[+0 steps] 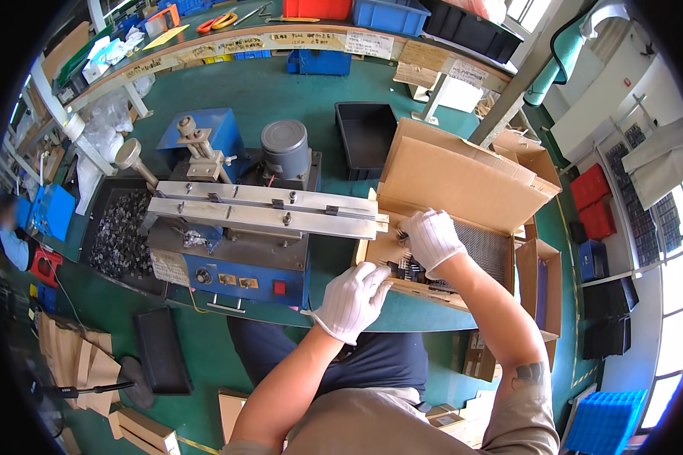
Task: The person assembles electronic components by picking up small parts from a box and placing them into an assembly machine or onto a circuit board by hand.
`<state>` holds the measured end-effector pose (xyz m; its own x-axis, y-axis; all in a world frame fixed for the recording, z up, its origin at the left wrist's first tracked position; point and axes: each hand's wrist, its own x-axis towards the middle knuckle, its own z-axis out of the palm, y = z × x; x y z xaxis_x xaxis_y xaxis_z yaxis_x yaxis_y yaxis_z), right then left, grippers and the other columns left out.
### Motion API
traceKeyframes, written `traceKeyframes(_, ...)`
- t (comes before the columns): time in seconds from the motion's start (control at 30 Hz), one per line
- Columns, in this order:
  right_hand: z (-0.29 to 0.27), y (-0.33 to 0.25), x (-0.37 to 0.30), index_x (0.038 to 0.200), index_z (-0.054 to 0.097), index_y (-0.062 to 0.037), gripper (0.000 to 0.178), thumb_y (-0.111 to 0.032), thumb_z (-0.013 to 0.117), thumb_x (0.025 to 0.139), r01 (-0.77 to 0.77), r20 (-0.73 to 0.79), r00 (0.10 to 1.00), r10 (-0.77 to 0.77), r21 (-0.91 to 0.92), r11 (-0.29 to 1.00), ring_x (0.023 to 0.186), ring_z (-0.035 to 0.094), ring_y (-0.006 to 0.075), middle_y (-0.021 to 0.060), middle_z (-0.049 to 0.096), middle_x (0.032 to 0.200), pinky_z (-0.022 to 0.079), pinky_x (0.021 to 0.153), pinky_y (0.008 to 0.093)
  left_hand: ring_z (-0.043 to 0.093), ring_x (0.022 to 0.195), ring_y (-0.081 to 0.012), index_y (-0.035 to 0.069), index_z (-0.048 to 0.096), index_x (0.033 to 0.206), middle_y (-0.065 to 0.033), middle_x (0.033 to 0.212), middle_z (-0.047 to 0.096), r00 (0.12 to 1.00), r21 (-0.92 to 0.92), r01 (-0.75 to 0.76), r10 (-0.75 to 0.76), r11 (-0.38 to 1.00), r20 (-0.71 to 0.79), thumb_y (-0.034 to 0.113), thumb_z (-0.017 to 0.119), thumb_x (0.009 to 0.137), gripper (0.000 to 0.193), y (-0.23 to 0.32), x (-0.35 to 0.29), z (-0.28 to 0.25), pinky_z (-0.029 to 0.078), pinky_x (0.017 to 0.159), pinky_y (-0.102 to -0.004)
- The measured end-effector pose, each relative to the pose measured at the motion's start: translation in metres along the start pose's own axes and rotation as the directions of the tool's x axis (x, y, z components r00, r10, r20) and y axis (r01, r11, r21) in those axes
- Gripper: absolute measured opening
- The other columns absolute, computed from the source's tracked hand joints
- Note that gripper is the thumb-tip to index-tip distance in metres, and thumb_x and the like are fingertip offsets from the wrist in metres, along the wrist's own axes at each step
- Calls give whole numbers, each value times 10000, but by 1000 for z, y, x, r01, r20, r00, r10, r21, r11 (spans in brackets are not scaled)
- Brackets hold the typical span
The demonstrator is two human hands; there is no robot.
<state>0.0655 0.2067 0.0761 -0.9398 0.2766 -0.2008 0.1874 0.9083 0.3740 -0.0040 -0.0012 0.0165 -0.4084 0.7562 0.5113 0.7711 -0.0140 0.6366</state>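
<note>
At the desk's near edge, the left hand is placed at the box's near left corner, seemingly to steady it; whether its fingers grip cannot be told. Inside the box, near the desk's right edge, black parts are reached by the right hand, fingers curled, any grip hidden. Leftward, 1 machine bears 1 illegible label. Beyond, 1 tray is set.

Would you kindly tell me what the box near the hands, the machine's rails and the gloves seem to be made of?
Box: apparently cardboard, matte brown with thick folded edges. Rails: probably bare metal, silvery with bright highlights. Gloves: likely knitted fabric, matte white with thin stripes and wrinkles.
</note>
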Motion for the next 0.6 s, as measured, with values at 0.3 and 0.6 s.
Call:
traceKeyframes(0.3,29,-2,3,987,723,-88,194,-122,748,797,-92,-74,991,112,234,968,932,758,302,144,746,941,595,805,427,738,866,-356,35,759,1109,-125,1005,726,1000,-9,9,-9,1000,1,105,763,934,188,1,3,1,606,748,-404)
traceKeyframes(0.6,23,3,-1,1031,695,-23,234,-215,746,907,-33,-87,993,75,407,913,889,765,386,195,760,895,594,818,478,736,868,-335,57,759,1101,-107,998,721,1000,-5,18,-18,1000,-2,125,762,930,184,1,1,3,611,749,-409)
